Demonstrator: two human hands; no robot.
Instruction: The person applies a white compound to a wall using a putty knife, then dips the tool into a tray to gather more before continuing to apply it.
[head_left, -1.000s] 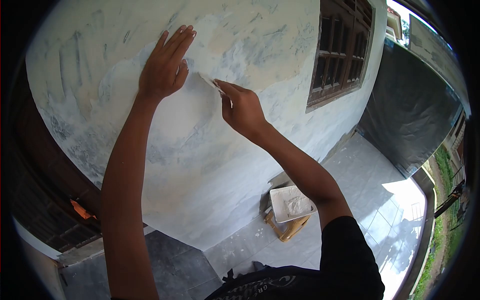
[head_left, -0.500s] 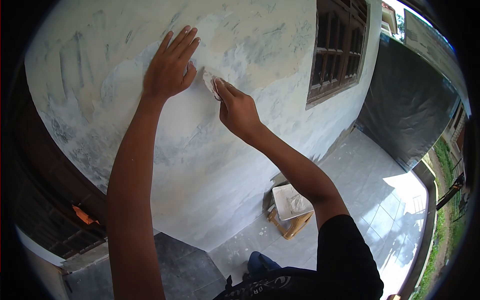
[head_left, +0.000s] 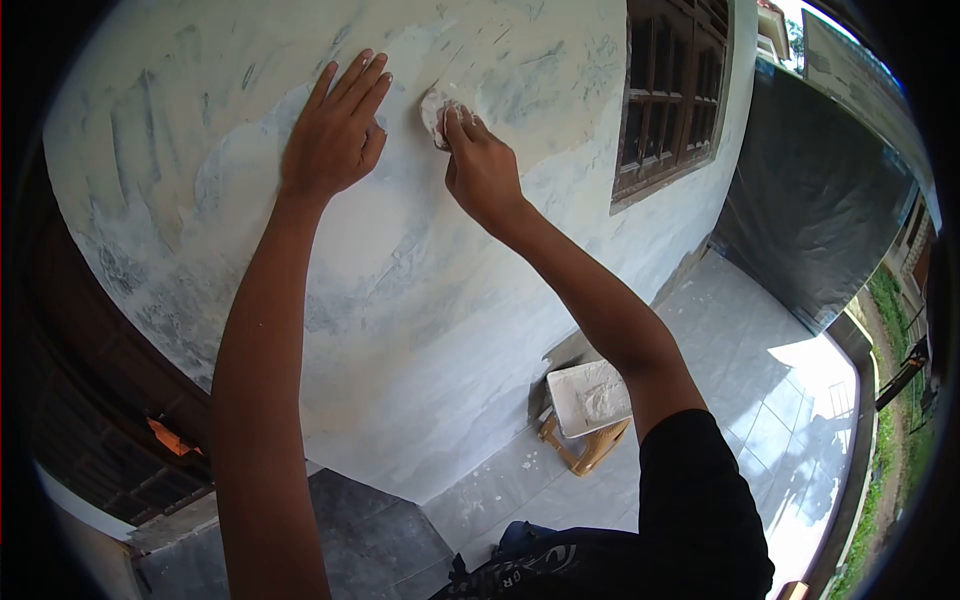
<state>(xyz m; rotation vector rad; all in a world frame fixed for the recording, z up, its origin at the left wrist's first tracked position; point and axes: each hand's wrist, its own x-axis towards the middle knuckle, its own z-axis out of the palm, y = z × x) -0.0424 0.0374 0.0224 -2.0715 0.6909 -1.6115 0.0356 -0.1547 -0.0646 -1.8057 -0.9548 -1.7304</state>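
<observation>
My left hand (head_left: 335, 130) lies flat on the white, patchy wall (head_left: 370, 225), fingers stretched upward and holding nothing. To its right, my right hand (head_left: 485, 165) pinches a small flat putty spreader (head_left: 436, 112) against the wall. White putty coats the spreader, and my fingers hide part of it. Around both hands the wall carries smooth white patches and grey streaks. Down to the right, a white tray (head_left: 566, 405) with putty (head_left: 606, 402) in it rests on a light brown stool (head_left: 584, 450); my right arm overlaps its edge.
A brown wooden window (head_left: 672, 95) is set in the wall to the right. Dark sheeting (head_left: 820, 190) hangs beyond it. Grey floor tiles (head_left: 500, 490) lie below, with white spots. A dark wooden door or frame (head_left: 100, 350) stands at the left.
My right hand has moved up the wall with the spreader, which has turned and shows a rounder face. My left hand stays nearly in place on the wall.
</observation>
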